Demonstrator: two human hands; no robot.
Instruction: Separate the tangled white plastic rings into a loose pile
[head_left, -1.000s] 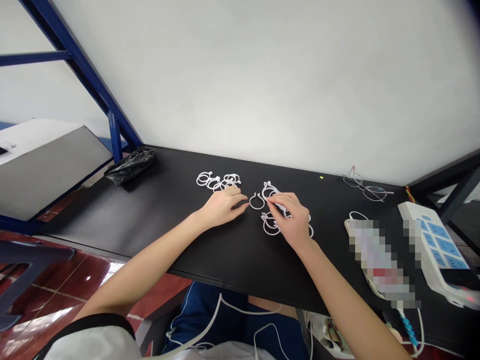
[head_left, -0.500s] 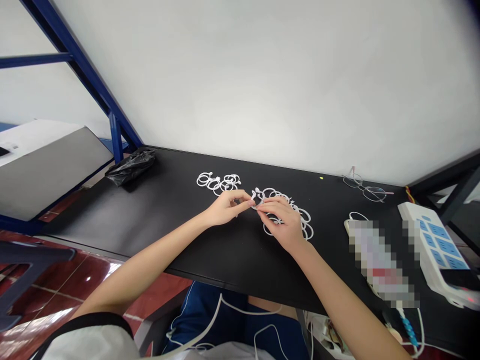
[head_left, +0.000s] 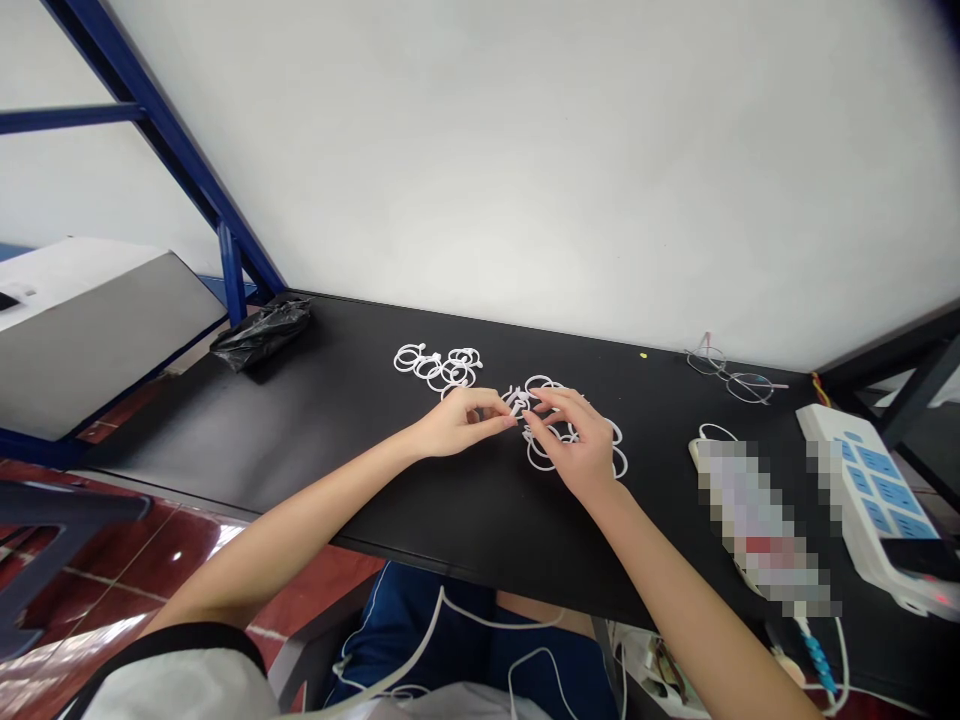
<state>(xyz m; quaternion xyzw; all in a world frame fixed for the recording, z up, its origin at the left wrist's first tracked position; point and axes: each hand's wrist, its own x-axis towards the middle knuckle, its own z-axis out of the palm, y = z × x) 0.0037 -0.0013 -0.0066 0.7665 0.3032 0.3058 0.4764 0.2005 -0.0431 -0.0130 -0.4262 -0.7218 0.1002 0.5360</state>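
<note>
Black tabletop (head_left: 360,480), room nr edge (head_left: 442,570), L hand (head_left: 456,423) tight on white ring (head_left: 518,404), R hand (head_left: 579,440) agape.

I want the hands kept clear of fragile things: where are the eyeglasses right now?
In the head view, the eyeglasses lie to the right of the right hand, near the wall, between the yellow speck and the white power strip.

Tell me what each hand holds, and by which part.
The left hand pinches a white ring, seemingly by its near left edge; whether the right hand grips it too cannot be told.
</note>
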